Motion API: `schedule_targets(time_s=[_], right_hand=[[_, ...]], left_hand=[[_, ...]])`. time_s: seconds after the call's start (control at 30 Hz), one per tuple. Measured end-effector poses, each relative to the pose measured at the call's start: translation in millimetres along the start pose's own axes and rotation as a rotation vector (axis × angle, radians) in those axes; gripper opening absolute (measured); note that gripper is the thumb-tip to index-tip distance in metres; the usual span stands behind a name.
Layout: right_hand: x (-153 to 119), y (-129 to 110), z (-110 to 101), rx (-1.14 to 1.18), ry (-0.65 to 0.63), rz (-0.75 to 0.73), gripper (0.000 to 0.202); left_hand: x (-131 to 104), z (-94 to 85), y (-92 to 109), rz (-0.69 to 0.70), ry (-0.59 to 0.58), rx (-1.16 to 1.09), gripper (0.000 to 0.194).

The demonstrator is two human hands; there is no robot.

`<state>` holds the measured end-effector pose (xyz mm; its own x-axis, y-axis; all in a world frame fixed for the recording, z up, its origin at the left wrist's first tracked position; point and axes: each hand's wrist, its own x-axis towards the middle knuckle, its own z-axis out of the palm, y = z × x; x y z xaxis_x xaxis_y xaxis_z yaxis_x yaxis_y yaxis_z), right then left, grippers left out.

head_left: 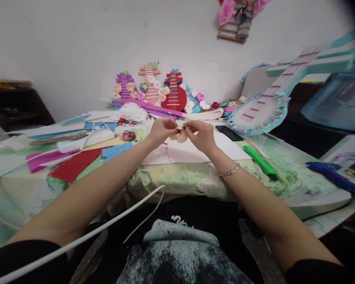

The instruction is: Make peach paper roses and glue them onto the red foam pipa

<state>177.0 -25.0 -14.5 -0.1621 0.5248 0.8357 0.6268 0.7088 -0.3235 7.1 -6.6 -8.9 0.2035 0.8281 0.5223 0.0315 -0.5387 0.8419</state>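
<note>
Over the white sheet (195,152) at the table's near edge, my left hand (163,130) and my right hand (201,136) meet at the fingertips. Between them is a small peach-pink flower-like piece (181,136), pinched by the fingers of both hands. Its lower part hangs free, and my fingers cover its top. Red marks show on the sheet below my left hand. A silver bracelet circles my right wrist.
A green cutter (260,161) and a blue glue gun (333,175) lie at right, near a black phone (229,133). Red felt (78,165) and blue pieces lie left. Decorated instrument models (174,94) stand behind. A white cable (85,236) crosses the foreground.
</note>
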Motion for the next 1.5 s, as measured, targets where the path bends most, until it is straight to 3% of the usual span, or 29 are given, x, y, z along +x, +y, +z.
schedule_targets(time_s=[0.1,0.23,0.37,0.43,0.7,1.03,1.3,1.5], right_hand=[[-0.1,-5.8,-2.0,0.1,0.004,0.057,0.025],[3.9,0.2,-3.2,0.302,0.018,0.203,0.018],[6.7,8.1,0.0,0.596,-0.128,0.502,0.023],[5.8,7.1,2.4,0.672,-0.203,0.583,0.025],[-1.6,4.0,7.8,0.476,-0.285,0.364,0.028],[-3.3,1.8,10.3,0.597,-0.358,0.506,0.03],[-0.7,3.9,11.6,0.696,-0.251,0.548,0.029],[-0.2,-1.2,9.5,0.691,-0.261,0.605,0.025]], left_hand=[[0.5,-0.3,-1.0,0.017,0.009,0.057,0.019],[0.7,0.0,0.5,0.022,-0.003,0.072,0.02],[0.5,0.0,1.8,0.048,-0.025,0.049,0.019],[0.4,-0.3,1.8,0.065,-0.027,0.073,0.019],[1.7,-1.2,-5.7,0.229,0.029,0.301,0.013],[1.6,0.8,-9.1,0.358,-0.034,0.312,0.026],[2.4,1.0,-4.2,0.179,-0.049,0.11,0.041],[3.5,-1.8,-5.7,-0.015,-0.007,-0.015,0.029]])
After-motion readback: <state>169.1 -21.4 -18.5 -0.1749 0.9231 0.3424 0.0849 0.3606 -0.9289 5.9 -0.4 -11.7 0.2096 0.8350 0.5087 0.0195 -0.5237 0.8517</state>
